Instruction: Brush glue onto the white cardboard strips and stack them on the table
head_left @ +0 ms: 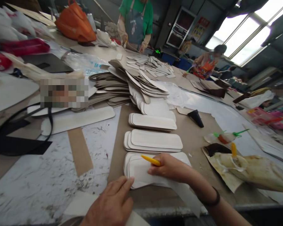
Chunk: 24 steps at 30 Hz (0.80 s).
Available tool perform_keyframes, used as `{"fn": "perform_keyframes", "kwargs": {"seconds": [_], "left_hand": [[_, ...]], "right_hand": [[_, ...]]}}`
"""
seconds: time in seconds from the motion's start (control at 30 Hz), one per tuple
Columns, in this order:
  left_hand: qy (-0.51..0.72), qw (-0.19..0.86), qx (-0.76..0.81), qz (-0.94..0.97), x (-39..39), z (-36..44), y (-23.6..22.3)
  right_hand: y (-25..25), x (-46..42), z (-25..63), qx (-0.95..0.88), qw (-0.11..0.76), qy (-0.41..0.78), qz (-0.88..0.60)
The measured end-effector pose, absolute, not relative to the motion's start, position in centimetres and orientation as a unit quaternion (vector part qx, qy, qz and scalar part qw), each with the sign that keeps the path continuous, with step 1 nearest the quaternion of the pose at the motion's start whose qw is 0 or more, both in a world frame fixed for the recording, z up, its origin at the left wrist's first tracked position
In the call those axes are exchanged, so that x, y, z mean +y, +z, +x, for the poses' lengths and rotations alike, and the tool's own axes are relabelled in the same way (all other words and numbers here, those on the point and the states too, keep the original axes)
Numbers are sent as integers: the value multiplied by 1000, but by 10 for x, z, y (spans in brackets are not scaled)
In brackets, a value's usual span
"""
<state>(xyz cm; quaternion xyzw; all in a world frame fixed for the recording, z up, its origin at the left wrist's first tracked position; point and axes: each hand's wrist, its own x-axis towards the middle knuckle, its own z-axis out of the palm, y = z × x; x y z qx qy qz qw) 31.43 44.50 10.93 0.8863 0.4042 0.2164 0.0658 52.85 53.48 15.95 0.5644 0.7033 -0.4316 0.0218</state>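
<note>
My right hand [168, 168] is closed around a yellow pointed stick [151, 160], whose tip points left over the nearest stack of white rounded panels [139, 172]. Beneath that wrist a pale strip [187, 194] hangs toward the table's front edge. My left hand [112, 201] lies palm down at the stack's lower left corner, fingers stretched out, fingertips at the panel edges. Pale sheet pieces [81, 204] show partly under it. Behind the nearest stack are two similar ones, a middle stack [155, 139] and a farther stack [153, 121].
A large fanned pile of panels [118, 83] stands farther back. On the right lie a stained plastic bottle [257, 169], a small glue bottle [226, 137] and a black cone [195, 118]. A brown strip [80, 152] and black straps [21, 146] lie left. Other people work beyond.
</note>
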Motion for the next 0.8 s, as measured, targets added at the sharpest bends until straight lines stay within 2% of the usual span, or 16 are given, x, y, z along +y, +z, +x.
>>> {"fn": "perform_keyframes", "kwargs": {"seconds": [0.2, 0.37, 0.57, 0.67, 0.8], "left_hand": [[168, 44, 381, 908, 456, 321, 111], [188, 71, 404, 892, 461, 325, 105], [216, 31, 380, 899, 464, 322, 88], [229, 25, 363, 903, 463, 320, 81], [252, -7, 356, 900, 460, 321, 72]], "right_hand": [[154, 541, 521, 732, 54, -373, 568], [153, 549, 517, 739, 135, -364, 550], [165, 541, 531, 756, 181, -319, 542], [172, 527, 563, 733, 163, -293, 592], [174, 511, 609, 687, 97, -246, 677]]}}
